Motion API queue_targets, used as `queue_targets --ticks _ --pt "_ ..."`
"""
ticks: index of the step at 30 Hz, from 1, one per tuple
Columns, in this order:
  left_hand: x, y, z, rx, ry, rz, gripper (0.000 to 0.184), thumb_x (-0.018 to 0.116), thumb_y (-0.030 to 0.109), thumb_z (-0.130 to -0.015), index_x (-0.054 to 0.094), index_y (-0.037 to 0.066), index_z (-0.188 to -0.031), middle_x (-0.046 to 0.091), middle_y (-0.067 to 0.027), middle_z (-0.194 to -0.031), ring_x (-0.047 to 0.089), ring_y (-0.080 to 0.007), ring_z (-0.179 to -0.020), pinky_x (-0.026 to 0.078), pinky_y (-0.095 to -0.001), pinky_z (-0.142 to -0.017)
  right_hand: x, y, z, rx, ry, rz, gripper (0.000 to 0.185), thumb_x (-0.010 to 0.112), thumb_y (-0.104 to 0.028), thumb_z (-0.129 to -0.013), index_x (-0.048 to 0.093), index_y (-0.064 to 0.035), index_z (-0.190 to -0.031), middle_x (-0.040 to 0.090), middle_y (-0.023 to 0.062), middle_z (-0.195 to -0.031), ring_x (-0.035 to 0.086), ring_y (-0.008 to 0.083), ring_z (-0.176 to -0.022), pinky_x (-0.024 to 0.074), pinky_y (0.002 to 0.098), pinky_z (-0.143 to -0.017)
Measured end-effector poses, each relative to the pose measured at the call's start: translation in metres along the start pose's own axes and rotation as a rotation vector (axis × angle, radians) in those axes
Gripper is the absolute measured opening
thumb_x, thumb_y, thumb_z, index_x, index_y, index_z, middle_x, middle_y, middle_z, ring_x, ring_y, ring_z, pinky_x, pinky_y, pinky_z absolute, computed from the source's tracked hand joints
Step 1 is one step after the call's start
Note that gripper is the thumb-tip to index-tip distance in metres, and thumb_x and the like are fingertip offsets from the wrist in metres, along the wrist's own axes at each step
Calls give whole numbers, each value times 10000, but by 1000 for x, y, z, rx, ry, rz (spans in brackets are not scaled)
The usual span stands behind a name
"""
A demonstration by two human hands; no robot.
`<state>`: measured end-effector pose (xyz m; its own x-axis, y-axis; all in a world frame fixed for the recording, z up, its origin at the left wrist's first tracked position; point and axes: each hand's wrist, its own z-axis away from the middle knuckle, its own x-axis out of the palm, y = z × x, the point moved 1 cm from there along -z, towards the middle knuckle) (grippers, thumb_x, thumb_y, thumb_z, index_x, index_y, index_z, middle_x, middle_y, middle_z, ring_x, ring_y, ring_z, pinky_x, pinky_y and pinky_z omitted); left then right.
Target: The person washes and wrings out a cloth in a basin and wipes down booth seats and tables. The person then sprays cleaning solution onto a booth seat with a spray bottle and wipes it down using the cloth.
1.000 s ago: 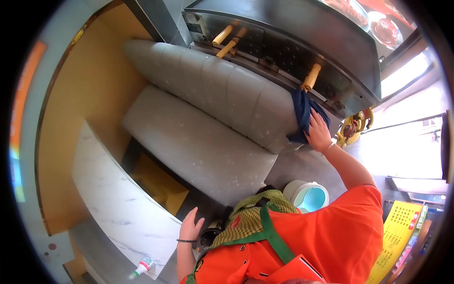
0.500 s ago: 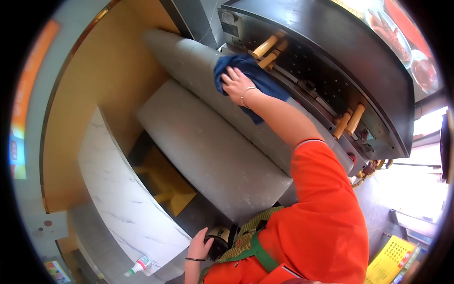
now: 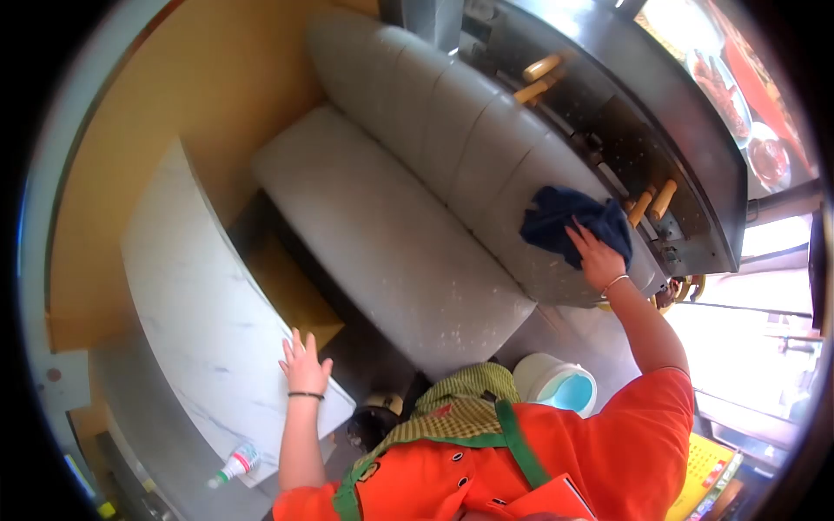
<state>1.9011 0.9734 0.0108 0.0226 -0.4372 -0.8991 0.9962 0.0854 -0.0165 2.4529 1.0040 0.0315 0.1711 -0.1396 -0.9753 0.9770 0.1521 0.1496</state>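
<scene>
My right hand (image 3: pixel 599 258) presses a dark blue cloth (image 3: pixel 560 221) against the backrest of a grey padded bench (image 3: pixel 452 122), near its right end. The cloth is bunched around the fingers, and one or two fingers stretch out over it. A white bracelet circles that wrist. My left hand (image 3: pixel 306 366) is open, fingers spread, at the edge of a white marbled table (image 3: pixel 191 295); whether it bears on the top I cannot tell. The bench seat (image 3: pixel 391 252) lies between my two hands and shows pale specks towards its near end.
A white bucket (image 3: pixel 532 375) with light blue inside stands on the floor by the bench's near end. A bottle with a red and green label (image 3: pixel 234 462) is at the table's near corner. Behind the backrest, a dark metal unit (image 3: pixel 686 139) has wooden handles (image 3: pixel 665 200) sticking out.
My right hand and the cloth have moved right along the backrest, towards its near end. My left hand has risen to the table edge, fingers spreading. The bucket has come into view.
</scene>
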Motion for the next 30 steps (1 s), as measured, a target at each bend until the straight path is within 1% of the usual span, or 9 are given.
queue_targets --ticks 2,5,7,12,17,21,24,27,30 --pt "5 -26 5 -42 81 67 767 695 255 -681 294 84 -1312 184 -186 -1397 221 -409 -1254 292 -591 -930 -18 -3 -2 138 -260 -277 695 556 -34 -695 305 -156 -1332 196 53 -1426 507 279 -1064 361 392 -952" --pt "23 -50 1 -68 -37 137 807 710 265 -661 280 39 -1306 204 -213 -1383 254 -396 -1242 318 -517 -951 -20 -2 -53 -73 49 -37 669 590 -56 -709 320 -151 -1313 184 87 -1421 493 327 -1049 399 392 -908" --pt "48 -61 3 -57 -182 249 931 745 279 -612 215 -10 -1321 148 -260 -1386 205 -411 -1262 276 -447 -1007 -33 -12 -104 -28 101 -53 644 603 -124 -735 317 -162 -1312 193 96 -1416 472 329 -1070 388 389 -919" --pt "59 -40 17 -90 -145 188 1103 793 220 -541 82 -44 -1341 30 -261 -1405 94 -438 -1286 179 -408 -1065 -45 -32 -202 108 385 9 678 608 -336 -761 284 -166 -1332 244 182 -1381 414 387 -1127 346 386 -967" --pt "56 -42 15 -83 -101 230 1099 773 167 -535 65 -23 -1354 23 -238 -1417 78 -415 -1300 186 -375 -1069 -53 -34 -203 126 252 -27 782 649 -355 -723 231 -177 -1359 212 159 -1401 399 391 -1143 381 374 -940" --pt "64 -43 12 -116 -110 254 1084 765 139 -564 43 -1 -1360 -10 -219 -1426 49 -430 -1299 180 -404 -1069 -48 -29 -218 25 321 19 810 664 -336 -710 222 -137 -1358 209 186 -1393 336 414 -1189 329 387 -987" --pt "57 -36 5 -93 -151 178 1113 780 172 -549 28 -74 -1333 -23 -285 -1397 -13 -422 -1305 61 -440 -1078 -60 -37 -240 0 277 26 847 683 -345 -687 218 -117 -1357 199 187 -1395 264 407 -1240 270 395 -1025" --pt "46 -34 -5 -113 -110 205 1083 772 167 -548 64 -83 -1328 10 -292 -1392 7 -390 -1316 38 -443 -1077 -71 -45 -272 36 260 46 863 691 -358 -676 218 -114 -1356 206 182 -1393 267 396 -1243 277 393 -1020" --pt "32 -40 -30 -214 -130 218 1037 757 198 -583 96 -44 -1345 58 -234 -1414 55 -429 -1301 133 -503 -1048 -85 -65 -326 71 243 115 884 695 -380 -660 220 -103 -1353 226 180 -1387 288 381 -1237 297 391 -1006"
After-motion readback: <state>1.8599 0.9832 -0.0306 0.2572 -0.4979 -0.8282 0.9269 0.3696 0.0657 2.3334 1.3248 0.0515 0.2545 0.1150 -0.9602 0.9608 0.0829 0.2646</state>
